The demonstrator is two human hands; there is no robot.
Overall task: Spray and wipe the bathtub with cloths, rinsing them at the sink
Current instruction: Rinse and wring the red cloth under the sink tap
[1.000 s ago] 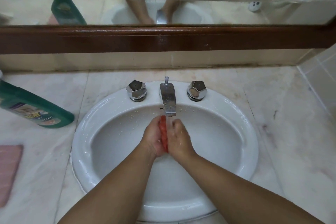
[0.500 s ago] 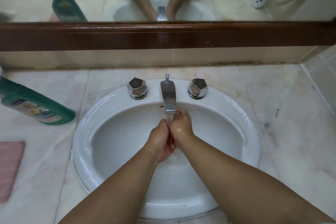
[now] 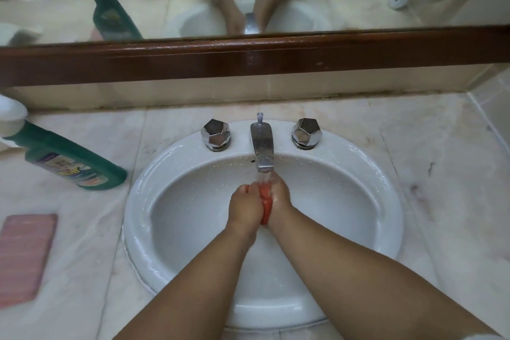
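A small red-orange cloth [image 3: 265,203] is squeezed between my two hands over the white oval sink [image 3: 176,218]. My left hand [image 3: 244,208] grips its left side and my right hand [image 3: 281,195] grips its right side. Only a narrow strip of the cloth shows between them. Water runs from the chrome tap [image 3: 262,146] straight onto the cloth and my fingers. A green spray bottle [image 3: 69,157] with a white cap lies on its side on the counter to the left of the sink.
Two faceted chrome knobs, one left [image 3: 215,134] and one right [image 3: 306,132], flank the tap. A pink cloth [image 3: 24,255] lies flat on the marble counter at the left edge. A wood-framed mirror [image 3: 248,61] runs along the back, with a tiled wall on the right.
My hands have rubbed the cloth under the stream: the right hand slid forward over the left half a second ago, and now both sit level again with the cloth showing.
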